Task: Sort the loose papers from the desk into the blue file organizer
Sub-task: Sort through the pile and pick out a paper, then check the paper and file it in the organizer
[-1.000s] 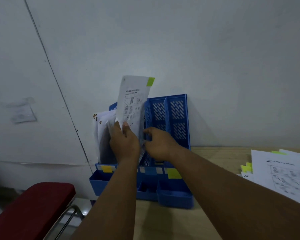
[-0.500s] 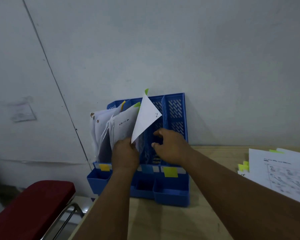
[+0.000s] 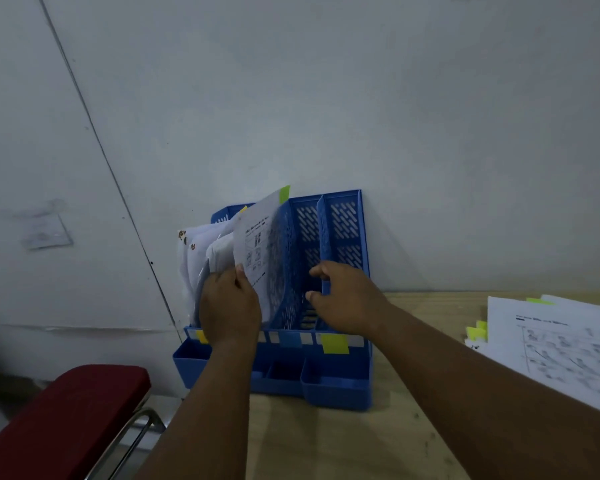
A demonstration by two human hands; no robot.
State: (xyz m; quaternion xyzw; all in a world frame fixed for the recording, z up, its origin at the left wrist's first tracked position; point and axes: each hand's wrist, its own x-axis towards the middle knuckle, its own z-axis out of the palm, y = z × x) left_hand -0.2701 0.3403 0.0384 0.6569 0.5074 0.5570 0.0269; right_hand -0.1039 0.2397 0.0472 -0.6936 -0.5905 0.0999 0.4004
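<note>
The organizer stands at the desk's back left corner, against the wall, so its upright slots face the person and open toward the front. The left hand grips a printed sheet near its lower edge, thumb on the printed face and fingers curled behind, feeding it into a left-hand slot next to the papers already standing there. Holding it low probably keeps the limp sheet from buckling as it goes down; its top, marked with a green tab, leans right over the divider.

The right hand has thumb and fingers curled round the front edge of the next divider. This looks meant to steady the light plastic organizer against the push of the sheet, and perhaps to spread the slot. The two right-hand slots look empty.

Coloured labels stuck along the front rail, one per slot, likely match the tabs on the sheets, which would explain the choice of slot.

More sheets lie at the desk's right edge, well apart from the organizer, so the sorting is not yet finished. A red seat sits beside the desk's left edge.
</note>
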